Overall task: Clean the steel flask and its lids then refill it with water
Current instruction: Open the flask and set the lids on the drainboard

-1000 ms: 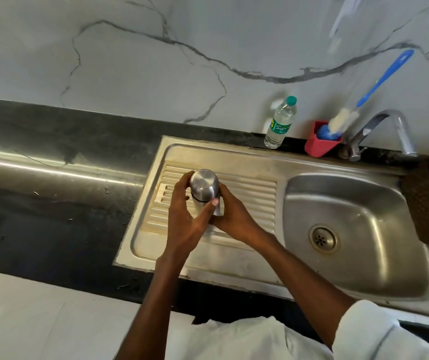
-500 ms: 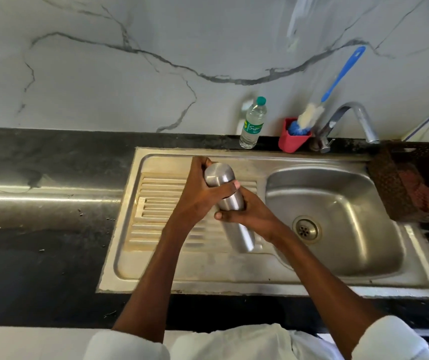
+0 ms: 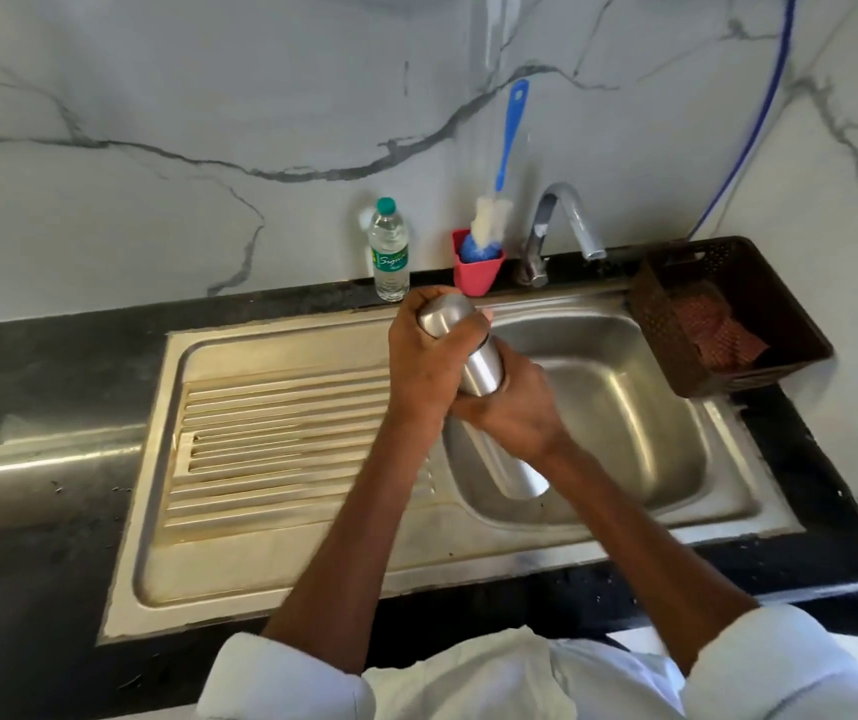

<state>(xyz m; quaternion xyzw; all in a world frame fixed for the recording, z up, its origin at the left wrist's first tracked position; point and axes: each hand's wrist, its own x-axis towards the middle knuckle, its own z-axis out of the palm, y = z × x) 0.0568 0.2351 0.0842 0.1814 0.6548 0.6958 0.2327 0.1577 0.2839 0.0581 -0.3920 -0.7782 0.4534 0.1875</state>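
Note:
The steel flask [image 3: 481, 366] is long and brushed silver, held tilted over the left edge of the sink basin [image 3: 624, 407], its lower end [image 3: 525, 478] towards me. My left hand [image 3: 426, 361] wraps around its top, over the steel cap [image 3: 442, 314]. My right hand [image 3: 515, 413] grips the flask's middle from the right. The hands touch each other around the body. Whether the cap is loosened is hidden by my fingers.
A tap [image 3: 562, 226] stands behind the basin, beside a red cup [image 3: 478, 270] holding a blue-handled bottle brush [image 3: 507, 142]. A plastic water bottle [image 3: 389, 252] stands left of it. A brown basket [image 3: 728, 314] with a cloth sits at right. The ribbed drainboard [image 3: 281, 439] lies left.
Both hands have carried the flask rightward from above the drainboard to the basin's left edge. The flask is tilted more and the view has shifted right.

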